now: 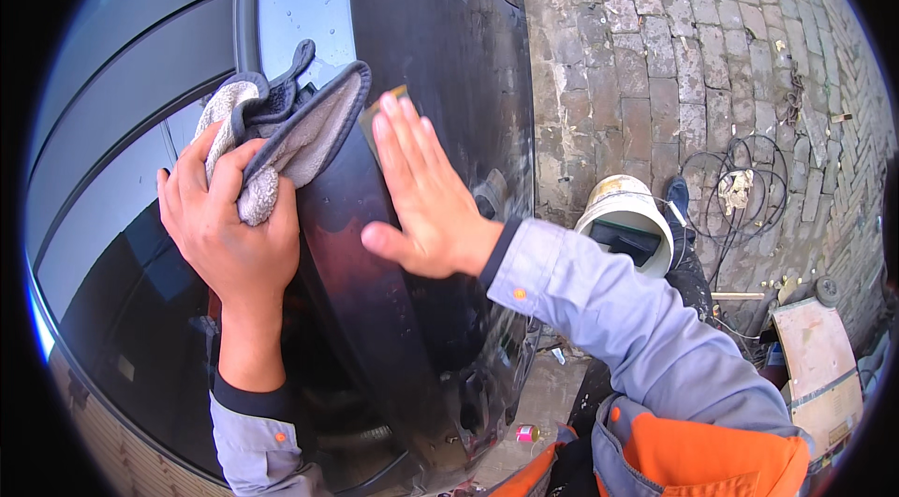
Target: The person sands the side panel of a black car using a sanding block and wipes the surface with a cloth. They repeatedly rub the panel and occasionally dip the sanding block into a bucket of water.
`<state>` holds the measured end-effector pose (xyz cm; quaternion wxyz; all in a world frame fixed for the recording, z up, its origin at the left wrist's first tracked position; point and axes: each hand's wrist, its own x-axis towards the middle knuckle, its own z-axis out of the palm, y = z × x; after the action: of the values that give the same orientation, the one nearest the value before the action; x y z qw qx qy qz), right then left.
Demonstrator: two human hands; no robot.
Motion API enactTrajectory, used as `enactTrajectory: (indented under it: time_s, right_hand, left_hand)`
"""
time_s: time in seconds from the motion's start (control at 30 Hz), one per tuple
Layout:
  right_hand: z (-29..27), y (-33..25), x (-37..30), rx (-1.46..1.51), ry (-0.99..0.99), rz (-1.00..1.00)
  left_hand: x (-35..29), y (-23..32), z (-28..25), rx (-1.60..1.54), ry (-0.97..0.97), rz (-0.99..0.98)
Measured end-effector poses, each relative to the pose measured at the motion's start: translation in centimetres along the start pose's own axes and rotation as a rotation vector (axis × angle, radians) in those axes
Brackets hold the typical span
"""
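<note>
Bunched in my left hand point(229, 235) is a grey cloth point(318, 127) with a darker edging, its folds sticking up past my fingers. It sits over the glossy dark car body point(440, 48), beside the window. To its right, my right hand point(426, 202) lies flat on the body panel, fingers stretched out and thumb spread. A thin brownish sheet point(401, 93) shows at its fingertips, mostly covered by the hand; its kind I cannot make out. Water drops point(304, 1) dot the panel's light reflection above the cloth.
Right of the car stands a stained white bucket point(623, 186) with something dark inside. Near it are a shoe point(678, 193) and a coiled black cable point(785, 181) on brick paving point(651, 66). A worn board point(819, 347) with a wheel lies lower right. A small pink container point(527, 432) is near the car.
</note>
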<state>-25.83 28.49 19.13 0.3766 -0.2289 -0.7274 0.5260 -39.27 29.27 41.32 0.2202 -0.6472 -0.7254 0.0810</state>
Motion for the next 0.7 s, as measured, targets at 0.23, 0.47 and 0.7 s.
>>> enactTrajectory:
  time_s: [0.23,0.47,0.7]
  right_hand:
    - [4.4,-8.8,-19.5,0.139,-0.071,-0.127]
    - [-0.4,0.2,0.5,-0.095,0.064,0.041]
    - [4.7,-10.3,-19.9,0.179,-0.086,-0.074]
  left_hand:
    - [0.1,0.1,0.0,-0.001,0.007,0.021]
    - [0.0,-0.2,0.3,-0.013,0.007,0.018]
    - [0.0,0.1,0.0,-0.008,0.018,0.033]
